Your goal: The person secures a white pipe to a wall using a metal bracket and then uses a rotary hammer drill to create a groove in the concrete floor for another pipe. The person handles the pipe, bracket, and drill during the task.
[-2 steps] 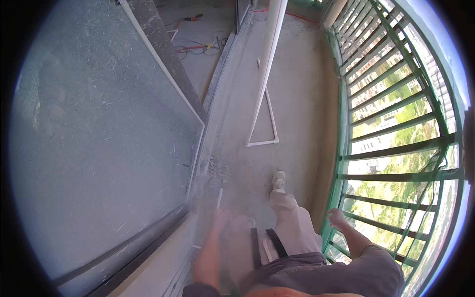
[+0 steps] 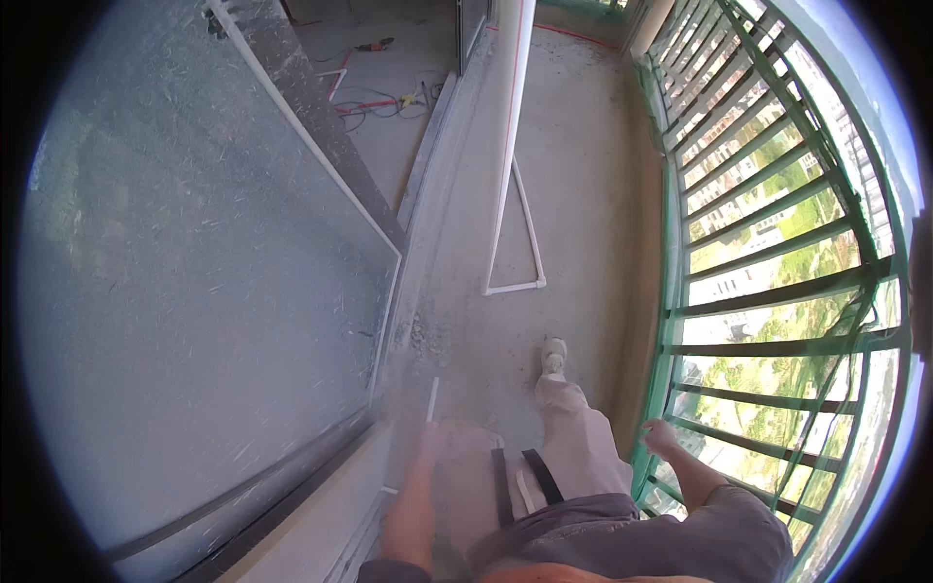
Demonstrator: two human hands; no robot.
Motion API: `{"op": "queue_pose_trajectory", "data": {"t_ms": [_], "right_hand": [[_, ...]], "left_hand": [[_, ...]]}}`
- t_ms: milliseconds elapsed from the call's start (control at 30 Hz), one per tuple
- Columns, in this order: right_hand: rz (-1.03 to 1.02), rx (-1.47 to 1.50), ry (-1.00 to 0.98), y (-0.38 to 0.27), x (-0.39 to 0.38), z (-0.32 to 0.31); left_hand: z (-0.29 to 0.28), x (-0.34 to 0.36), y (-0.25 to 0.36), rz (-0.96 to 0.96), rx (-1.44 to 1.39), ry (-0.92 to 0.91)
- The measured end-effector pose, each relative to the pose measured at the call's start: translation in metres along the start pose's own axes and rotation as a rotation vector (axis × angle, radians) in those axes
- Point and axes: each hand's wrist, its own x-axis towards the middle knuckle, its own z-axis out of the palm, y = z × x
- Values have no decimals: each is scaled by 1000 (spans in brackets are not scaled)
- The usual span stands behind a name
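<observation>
My left hand (image 2: 445, 439) hangs low beside my left thigh, blurred and hazy, so its fingers cannot be made out. Just beyond it, a thin white pipe (image 2: 432, 398) appears to lie on the floor along the wall. At my right side, close to the green railing (image 2: 665, 369), my right hand (image 2: 663, 439) has loosely curled fingers with nothing visible in them. It looks apart from the bars. Both arms are lowered at my sides, and my right shoe (image 2: 554, 358) is forward on the concrete floor.
A dusty glass panel (image 2: 224, 253) fills the left. Ahead, a thick white vertical pipe (image 2: 510, 87) stands near a thin white pipe frame (image 2: 515, 288). Rubble (image 2: 428, 335) lies by the door track. Beyond the doorway are cables (image 2: 374, 105) and an orange power tool (image 2: 375, 45).
The view has shifted slightly, with the pipe frame and floor sitting a little lower in it. My hands stay low at my sides, and no grasp visibly changes.
</observation>
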Motion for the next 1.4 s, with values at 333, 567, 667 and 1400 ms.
{"op": "queue_pose_trajectory", "data": {"t_ms": [333, 567, 667, 1400], "right_hand": [[270, 810, -461, 73, 93, -39], [106, 738, -287, -19, 151, -161], [-27, 681, -238, -50, 188, -203], [256, 744, -105, -140, 369, -396]], "left_hand": [[-34, -58, 53, -112, -85, -122], [-152, 49, 160, -410, -420, 86], [-185, 76, 205, -416, -318, 151], [-229, 439, 343, -287, -469, -140]]}}
